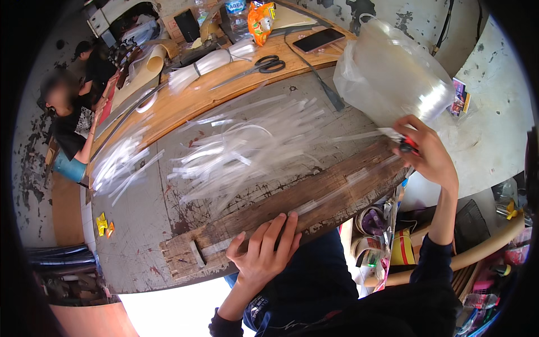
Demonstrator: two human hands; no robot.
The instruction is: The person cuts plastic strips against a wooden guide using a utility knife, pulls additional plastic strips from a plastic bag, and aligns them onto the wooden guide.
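My left hand (266, 247) lies with its fingers spread on a long worn wooden board (224, 227), pressing a clear plastic strip (323, 202) that runs along it. A small metal piece (197, 254) stands up from the board's left end. At the board's far right end, my right hand (426, 149) is closed around a red-and-black cutter (409, 146), partly covered by the fingers. A pale strip end (359, 136) reaches toward its tip. Beyond the board is a loose heap of clear plastic strips (236, 149), with another pile of strips (120, 163) farther left.
A large clear plastic roll (393, 76) stands by my right hand. Black scissors (269, 64), a phone (319, 39), a tied strip bundle (210, 67) and an orange packet (260, 22) lie on the raised wooden ledge (185, 101). Two people sit at the far left.
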